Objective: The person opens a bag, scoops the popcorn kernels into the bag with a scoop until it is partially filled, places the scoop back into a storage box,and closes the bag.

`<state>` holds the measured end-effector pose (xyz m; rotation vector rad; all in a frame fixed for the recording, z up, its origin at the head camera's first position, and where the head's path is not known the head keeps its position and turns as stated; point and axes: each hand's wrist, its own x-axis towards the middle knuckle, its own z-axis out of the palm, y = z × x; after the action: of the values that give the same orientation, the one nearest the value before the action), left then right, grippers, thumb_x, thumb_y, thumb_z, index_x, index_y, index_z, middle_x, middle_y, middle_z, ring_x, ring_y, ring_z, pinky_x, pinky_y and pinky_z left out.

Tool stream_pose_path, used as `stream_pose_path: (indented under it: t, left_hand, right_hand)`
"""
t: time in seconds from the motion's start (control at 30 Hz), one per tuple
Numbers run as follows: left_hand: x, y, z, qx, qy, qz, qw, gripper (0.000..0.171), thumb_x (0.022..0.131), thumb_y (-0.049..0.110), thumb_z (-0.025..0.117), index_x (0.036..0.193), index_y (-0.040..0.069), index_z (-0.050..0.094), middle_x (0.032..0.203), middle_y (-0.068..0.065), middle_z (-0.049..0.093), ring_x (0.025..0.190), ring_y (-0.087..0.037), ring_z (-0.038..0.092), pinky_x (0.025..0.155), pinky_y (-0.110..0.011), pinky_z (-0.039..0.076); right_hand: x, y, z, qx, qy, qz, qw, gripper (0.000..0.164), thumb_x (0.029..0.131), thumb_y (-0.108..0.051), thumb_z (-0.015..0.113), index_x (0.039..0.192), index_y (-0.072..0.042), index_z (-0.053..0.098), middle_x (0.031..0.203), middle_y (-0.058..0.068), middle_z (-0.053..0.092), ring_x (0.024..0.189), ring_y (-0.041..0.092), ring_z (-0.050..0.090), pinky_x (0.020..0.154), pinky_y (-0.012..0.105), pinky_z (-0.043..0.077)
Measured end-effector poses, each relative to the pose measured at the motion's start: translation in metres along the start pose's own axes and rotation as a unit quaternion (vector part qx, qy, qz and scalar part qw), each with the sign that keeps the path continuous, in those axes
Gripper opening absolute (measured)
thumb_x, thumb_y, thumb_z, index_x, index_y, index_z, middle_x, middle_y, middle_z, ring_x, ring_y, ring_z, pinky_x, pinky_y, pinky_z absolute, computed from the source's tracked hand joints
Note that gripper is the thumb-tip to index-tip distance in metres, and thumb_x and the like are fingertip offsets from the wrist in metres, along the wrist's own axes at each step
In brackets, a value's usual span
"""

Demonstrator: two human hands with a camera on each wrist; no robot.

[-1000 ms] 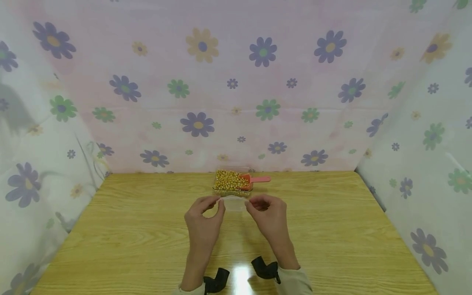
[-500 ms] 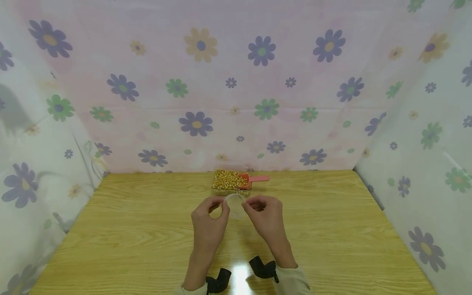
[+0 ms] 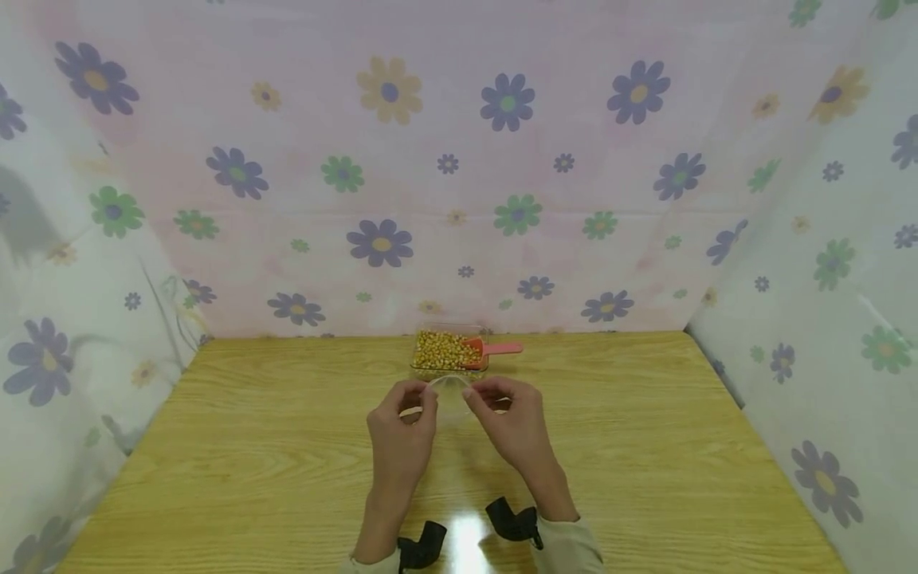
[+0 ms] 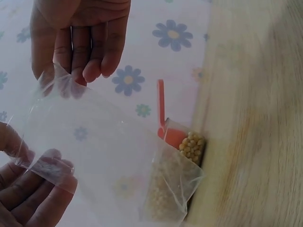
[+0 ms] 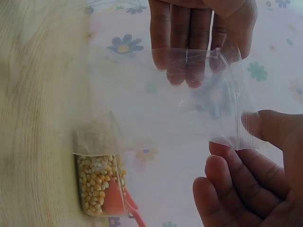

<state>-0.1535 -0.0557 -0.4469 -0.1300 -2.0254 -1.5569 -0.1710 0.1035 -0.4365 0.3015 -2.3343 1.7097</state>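
Note:
A clear plastic bag [image 3: 450,402] hangs between my two hands, thin and see-through, with its top edge bowed upward. My left hand [image 3: 402,434] pinches one side of that edge between thumb and fingers. On the opposite side, my right hand [image 3: 518,422] pinches it the same way. In the left wrist view the bag [image 4: 109,137] is spread out, and its lower corner overlaps the container. Corn kernels [image 3: 441,349] fill a clear rectangular container [image 3: 430,373] just beyond the hands. A red-pink scoop [image 3: 502,348] is sunk in the kernels, handle pointing right.
The wood-grain table [image 3: 272,446] stretches out on both sides. A flowered cloth [image 3: 452,239] rises at its back edge, with more of it at left and right. Black curved pieces [image 3: 512,522] are fixed at both wrists.
The bag's top edge has gone from nearly flat to a raised arch as the hands came slightly closer together. Both hands keep their pinch. The container and scoop stay put.

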Motion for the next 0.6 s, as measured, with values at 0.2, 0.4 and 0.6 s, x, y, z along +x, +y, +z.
stream_pose_path:
  t: [0.2, 0.4, 0.6]
  left_hand:
    - [0.001, -0.003, 0.000, 0.002, 0.012, 0.000, 0.9999, 0.009, 0.097, 0.005, 0.066, 0.093, 0.000, 0.072, 0.082, -0.011, 0.075, 0.074, -0.024, 0.074, 0.060, -0.029, 0.059]
    - [0.002, -0.003, -0.001, 0.016, 0.022, -0.009, 0.9996, 0.007, 0.096, 0.003, 0.066, 0.093, -0.001, 0.071, 0.082, -0.011, 0.075, 0.073, -0.023, 0.073, 0.058, -0.021, 0.057]
    - [0.003, -0.004, -0.002, 0.013, 0.022, -0.018, 0.9995, 0.006, 0.096, 0.001, 0.066, 0.095, -0.003, 0.070, 0.082, -0.014, 0.075, 0.072, -0.024, 0.073, 0.057, -0.020, 0.056]
  right_hand:
    - [0.000, -0.001, -0.001, -0.007, -0.010, 0.009, 1.000, 0.017, 0.097, -0.024, 0.072, 0.105, -0.011, 0.079, 0.098, 0.002, 0.076, 0.089, 0.017, 0.071, 0.081, 0.036, 0.059]
    - [0.002, 0.006, -0.004, -0.025, -0.001, 0.006, 1.000, 0.035, 0.107, -0.033, 0.054, 0.109, -0.009, 0.079, 0.108, 0.007, 0.076, 0.101, 0.025, 0.070, 0.092, 0.051, 0.055]
    - [0.007, 0.028, -0.001, 0.000, 0.013, 0.039, 0.999, 0.043, 0.110, -0.032, 0.045, 0.107, -0.006, 0.079, 0.116, 0.010, 0.075, 0.114, 0.029, 0.066, 0.102, 0.054, 0.049]
